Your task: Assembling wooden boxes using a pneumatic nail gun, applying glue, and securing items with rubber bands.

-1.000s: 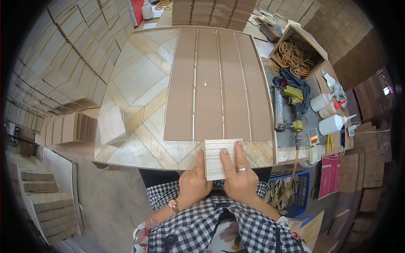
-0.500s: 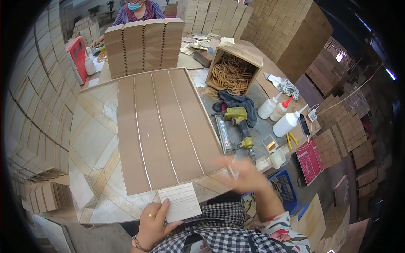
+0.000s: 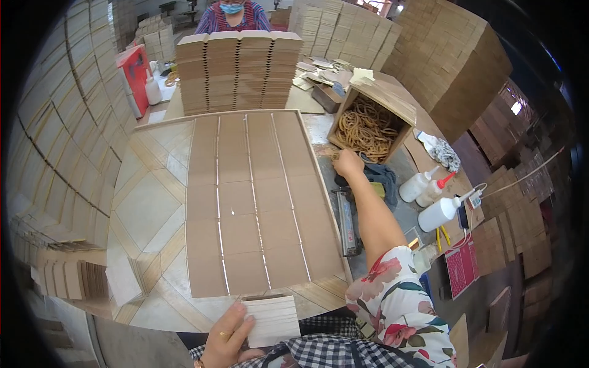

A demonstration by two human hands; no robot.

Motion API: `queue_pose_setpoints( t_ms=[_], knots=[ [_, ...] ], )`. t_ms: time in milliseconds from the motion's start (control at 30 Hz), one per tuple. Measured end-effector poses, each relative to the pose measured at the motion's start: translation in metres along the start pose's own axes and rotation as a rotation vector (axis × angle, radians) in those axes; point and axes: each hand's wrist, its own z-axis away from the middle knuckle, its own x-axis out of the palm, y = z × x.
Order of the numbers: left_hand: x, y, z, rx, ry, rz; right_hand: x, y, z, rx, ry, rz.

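My left hand [image 3: 228,334], with a ring on one finger, grips the left side of a small pale wooden panel [image 3: 273,322] with lines across its face. It is held at the table's near edge, in front of my checked apron. My right hand [image 3: 348,162] reaches far forward to the mouth of a wooden box [image 3: 402,110] full of tan rubber bands [image 3: 366,129]. Its fingers are curled together at the tabletop just outside the box; what they pinch is hidden. Between my arms lies a large brown board [image 3: 233,196] with white lines of what looks like glue.
A nail gun [image 3: 348,224], partly behind my right forearm, and a dark cloth [image 3: 385,181] lie right of the board. White glue bottles [image 3: 438,213] stand farther right. Tall stacked boards [image 3: 236,73] rise at the back, before a masked person [image 3: 232,18].
My right hand has moved from the board's near right corner forward to the box of rubber bands. My left hand still holds the panel, now slightly lower in view. The whole view has shifted.
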Motion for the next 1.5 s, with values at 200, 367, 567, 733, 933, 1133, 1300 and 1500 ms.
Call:
queue_pose_setpoints(
  t_ms=[200, 367, 567, 733, 933, 1133, 1300, 1500],
  knots=[
    [-0.005, 0.011, -0.018, 0.001, 0.194, 0.071, -0.031, -0.003, 0.035, -0.260, 0.359, -0.108],
    [-0.003, 0.007, -0.026, -0.046, 0.289, 0.057, -0.063, -0.058, 0.161, -0.439, -0.235, -1.190],
    [-0.015, 0.025, -0.052, -0.070, 0.249, 0.060, -0.063, -0.107, 0.319, -0.802, -0.611, -1.070],
    [-0.009, 0.023, -0.049, -0.141, 0.354, 0.087, -0.052, -0.102, 0.331, -0.840, -0.042, -0.826],
    [-0.011, 0.001, -0.051, -0.433, 0.350, 0.448, -0.065, -0.072, 0.315, -0.524, -0.002, -0.739],
    [-0.016, -0.016, -0.052, -0.660, 0.130, 0.666, -0.052, -0.040, 0.305, -0.218, -0.391, -0.988],
    [-0.004, -0.029, -0.048, -0.757, 0.047, 0.769, -0.024, -0.035, 0.317, -0.039, -0.508, -1.142],
    [0.022, -0.028, -0.034, -0.666, 0.187, 0.600, 0.007, -0.042, 0.330, 0.020, -0.700, -1.216]
  ],
)
